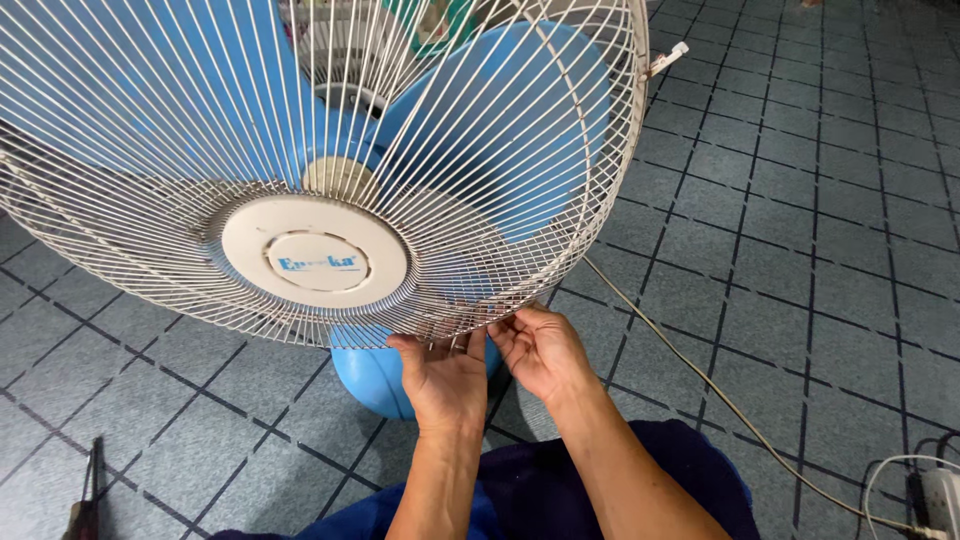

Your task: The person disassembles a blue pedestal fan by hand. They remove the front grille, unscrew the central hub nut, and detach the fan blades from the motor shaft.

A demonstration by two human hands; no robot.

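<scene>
A fan with a white wire guard (520,200), blue blades (500,120) and a cream round centre cap (315,260) fills the upper left. Its blue base (370,380) stands on the floor beneath. My left hand (445,385) reaches up under the guard's lower rim, fingers touching the wires. Beside it, my right hand (540,350) pinches the same lower rim with its fingertips. Both forearms rise from my lap in dark blue cloth (690,460).
Grey-blue floor tiles (800,220) with dark joints spread all around. A thin cord (700,375) runs from the fan toward a white power strip (935,495) at the lower right. A dark tool (88,490) lies at the lower left. A white clip (668,58) sticks out at the guard's right edge.
</scene>
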